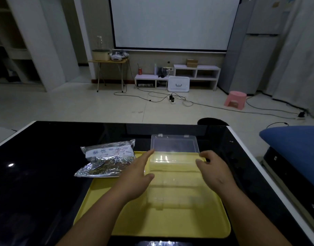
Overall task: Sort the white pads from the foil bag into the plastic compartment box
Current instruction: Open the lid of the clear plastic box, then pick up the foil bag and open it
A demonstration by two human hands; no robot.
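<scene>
Your left hand (136, 176) reaches over the yellow tray (152, 226) with fingers straight, its forefinger at the left corner of the lid (174, 144), which lies open past the tray's far edge. Your right hand (215, 169) curls at the right side of the clear compartment box (172, 190) on the tray; you cannot tell whether it grips. Your hands are apart. Left of the tray, overlapping its far corner, lies the foil bag (108, 158).
</scene>
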